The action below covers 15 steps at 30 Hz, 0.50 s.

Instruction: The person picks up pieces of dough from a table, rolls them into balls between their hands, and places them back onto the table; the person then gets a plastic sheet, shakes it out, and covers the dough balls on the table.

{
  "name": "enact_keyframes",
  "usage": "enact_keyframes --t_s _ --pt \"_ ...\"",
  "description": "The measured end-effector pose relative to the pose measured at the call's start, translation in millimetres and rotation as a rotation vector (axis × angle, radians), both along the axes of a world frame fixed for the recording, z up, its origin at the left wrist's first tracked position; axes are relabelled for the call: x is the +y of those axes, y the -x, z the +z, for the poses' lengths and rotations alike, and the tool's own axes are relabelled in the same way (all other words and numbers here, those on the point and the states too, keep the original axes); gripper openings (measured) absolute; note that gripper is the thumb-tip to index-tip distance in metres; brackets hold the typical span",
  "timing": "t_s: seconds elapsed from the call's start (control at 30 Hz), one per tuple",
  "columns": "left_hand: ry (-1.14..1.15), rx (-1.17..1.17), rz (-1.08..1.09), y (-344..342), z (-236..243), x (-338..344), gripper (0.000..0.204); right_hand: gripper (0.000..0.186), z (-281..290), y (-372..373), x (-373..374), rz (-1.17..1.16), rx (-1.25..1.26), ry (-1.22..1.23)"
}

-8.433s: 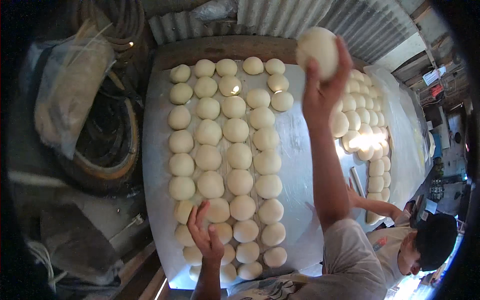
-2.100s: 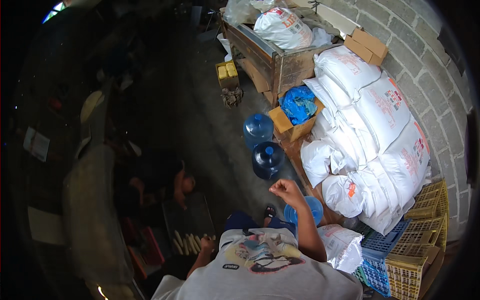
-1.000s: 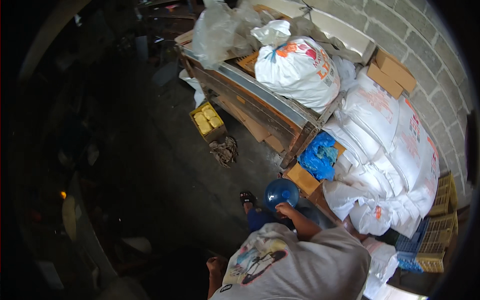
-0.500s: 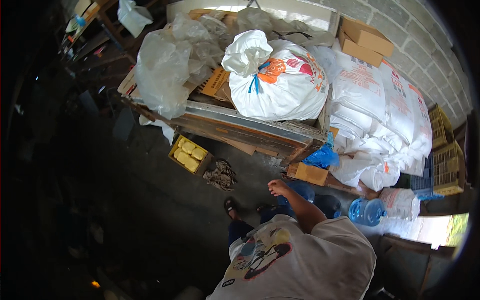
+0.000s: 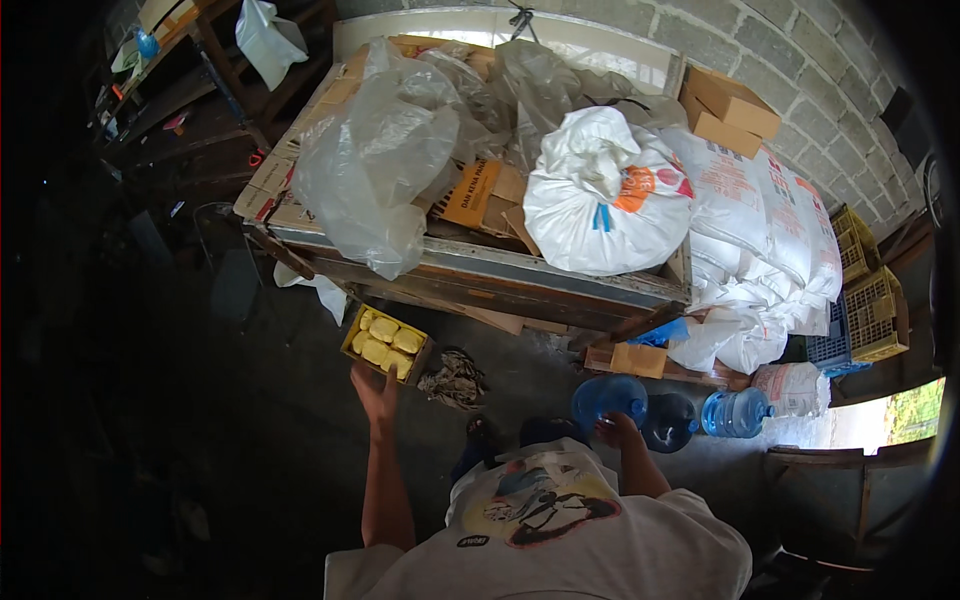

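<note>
My left hand reaches toward a yellow-rimmed box holding several yellow wrapped packs; its fingers are apart at the box's near left side, and whether they touch it is unclear. My right hand is loosely closed over the round blue water jugs, with whatever it may hold hidden. A crumpled brown heap lies right of the box, and my feet stand below it.
Ahead is a wooden bin piled with clear plastic, cardboard and a tied white sack. More white sacks and plastic crates stand at the right against a block wall. A cluttered wooden rack is at upper left.
The view has turned from dough on a table to the storage corner and bin. My left hand has come into view and reached up to the box; my right hand has shifted right.
</note>
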<state>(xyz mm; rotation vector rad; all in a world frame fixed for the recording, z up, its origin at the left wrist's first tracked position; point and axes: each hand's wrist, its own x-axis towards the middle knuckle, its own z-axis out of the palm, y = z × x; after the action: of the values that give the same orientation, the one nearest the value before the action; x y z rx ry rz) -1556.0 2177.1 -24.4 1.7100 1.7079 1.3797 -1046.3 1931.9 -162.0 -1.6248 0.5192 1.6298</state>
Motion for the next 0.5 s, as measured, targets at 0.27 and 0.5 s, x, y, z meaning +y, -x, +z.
enact_keyframes --t_s 0.27,0.5 --pt "-0.216 -0.058 0.147 -65.3 131.2 209.8 0.083 0.025 38.8 52.1 31.1 -0.286 0.041 -0.282" --pt "-0.163 -1.582 -0.128 81.5 194.9 200.7 0.029 0.025 13.7 45.7 78.8 -0.275 0.111 -0.227"
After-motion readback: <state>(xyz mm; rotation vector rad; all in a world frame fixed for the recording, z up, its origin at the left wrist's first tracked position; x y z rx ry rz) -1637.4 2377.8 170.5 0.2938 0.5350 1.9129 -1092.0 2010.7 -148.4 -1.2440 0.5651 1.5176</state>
